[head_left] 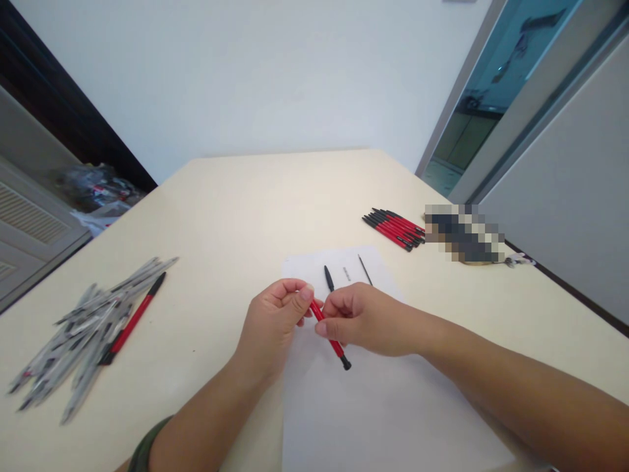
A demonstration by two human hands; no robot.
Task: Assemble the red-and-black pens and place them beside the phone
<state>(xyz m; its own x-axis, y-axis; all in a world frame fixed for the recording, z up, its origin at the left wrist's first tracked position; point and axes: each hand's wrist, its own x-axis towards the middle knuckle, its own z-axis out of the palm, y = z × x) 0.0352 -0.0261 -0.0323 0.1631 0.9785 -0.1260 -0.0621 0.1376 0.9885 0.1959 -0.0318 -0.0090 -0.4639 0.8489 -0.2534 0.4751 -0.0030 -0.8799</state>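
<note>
A red pen barrel with a black end slants over a white sheet of paper. My left hand pinches its upper end between thumb and fingers. Closed around the middle of the same barrel is my right hand. Just beyond the hands, a black pen tip piece lies on the paper. Beside it rests a small spring, and farther right a thin dark ink refill, its lower end hidden behind my right hand.
Several grey-white pens are heaped on the left of the pale table, with one red and black pen against them. A row of red and black pens lies back right, next to a blurred-out object. A wall stands behind.
</note>
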